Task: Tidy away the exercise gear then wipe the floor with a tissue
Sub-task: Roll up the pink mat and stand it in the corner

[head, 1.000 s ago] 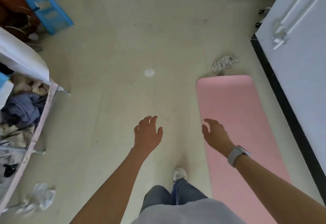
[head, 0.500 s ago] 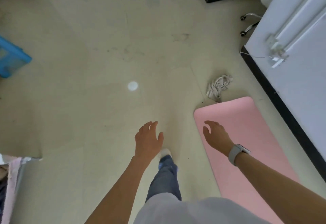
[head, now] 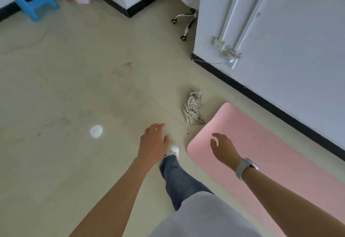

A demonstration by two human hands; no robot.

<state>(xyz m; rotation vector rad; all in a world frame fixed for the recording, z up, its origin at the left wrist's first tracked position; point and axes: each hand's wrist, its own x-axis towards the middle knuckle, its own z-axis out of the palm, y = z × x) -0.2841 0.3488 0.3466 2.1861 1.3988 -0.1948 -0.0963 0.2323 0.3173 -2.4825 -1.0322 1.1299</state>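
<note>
Pink mat end nearer; both hands remain empty.

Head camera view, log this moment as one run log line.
flat pink foam exercise mat: unrolled on floor | left hand: open, empty | right hand: open above mat | crumpled grey cloth: beside mat end

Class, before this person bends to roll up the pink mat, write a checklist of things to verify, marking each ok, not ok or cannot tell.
1. Left hand free: ok, fingers relaxed, holding nothing.
2. Right hand free: ok, open above the mat.
3. Pink mat lying flat, nothing on the visible part: ok.
4. Far end of the mat within view: ok; the near end runs out of frame, cannot tell.
5. Crumpled cloth off the mat: ok, beside its far corner.
6. Tissue at hand for wiping: cannot tell.
</note>
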